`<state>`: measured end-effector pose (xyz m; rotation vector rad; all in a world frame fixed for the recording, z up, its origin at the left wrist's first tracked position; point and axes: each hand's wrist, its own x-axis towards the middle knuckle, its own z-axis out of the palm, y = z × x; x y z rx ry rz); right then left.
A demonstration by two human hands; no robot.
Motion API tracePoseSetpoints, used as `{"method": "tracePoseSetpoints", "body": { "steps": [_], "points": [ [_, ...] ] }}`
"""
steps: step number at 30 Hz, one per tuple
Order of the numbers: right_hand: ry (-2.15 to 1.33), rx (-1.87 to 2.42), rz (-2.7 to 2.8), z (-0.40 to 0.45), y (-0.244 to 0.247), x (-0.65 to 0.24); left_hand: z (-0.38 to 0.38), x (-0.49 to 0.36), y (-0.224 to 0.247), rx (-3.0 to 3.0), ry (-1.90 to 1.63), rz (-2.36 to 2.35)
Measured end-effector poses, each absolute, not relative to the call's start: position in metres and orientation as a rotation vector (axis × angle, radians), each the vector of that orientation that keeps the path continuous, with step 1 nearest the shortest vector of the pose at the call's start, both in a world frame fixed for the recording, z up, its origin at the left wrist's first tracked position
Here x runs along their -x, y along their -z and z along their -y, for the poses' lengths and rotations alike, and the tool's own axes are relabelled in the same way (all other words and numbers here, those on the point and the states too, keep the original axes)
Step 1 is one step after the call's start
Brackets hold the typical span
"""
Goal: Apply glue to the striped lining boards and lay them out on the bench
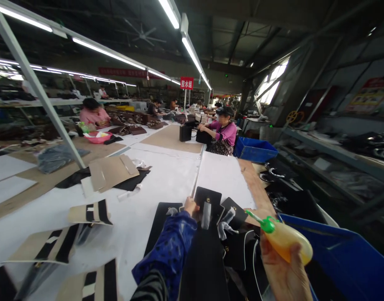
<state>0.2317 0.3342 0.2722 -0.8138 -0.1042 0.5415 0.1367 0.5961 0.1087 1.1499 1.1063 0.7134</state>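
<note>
In my right hand (288, 271) is a squeeze bottle (292, 244) of amber liquid. Its green cap and nozzle point up and left. My left hand (191, 205), below a blue sleeve, has its fingers closed at the edge of a black bag panel (207, 200) with a gold clasp and a wrapped metal part. More black panels (162, 217) lie under and around my left arm, some with clear wrapping. Beside them on the right are black pieces with white edging (242, 251). What lies under my left fingers is partly hidden.
Beige and black pieces (88, 213) lie on the white table cover (163, 167) at left, near stacked tan boards (112, 171). A blue bin (342, 251) stands at right, with another blue bin (256, 149) farther back. Across the table sits a person in pink (225, 131) handling black pieces.
</note>
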Motion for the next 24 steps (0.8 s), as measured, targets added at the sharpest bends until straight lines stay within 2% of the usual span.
{"method": "tracePoseSetpoints", "body": {
  "steps": [6,14,18,24],
  "points": [
    [-0.583,0.743,0.167,-0.341,-0.274,-0.232,-0.586,-0.14,-0.112,-1.397,-0.616,-0.944],
    [-0.73,0.637,0.147,-0.359,-0.256,-0.223,-0.564,-0.077,-0.122,-1.36,-0.859,-0.61],
    [-0.918,0.542,0.142,-0.376,-0.224,-0.208,-0.543,-0.04,-0.108,-1.186,-0.892,-0.512],
    [-1.159,0.555,0.066,-0.406,-0.142,-0.173,-0.49,-0.024,-0.082,-0.952,-0.944,-0.493]
  ]
}}
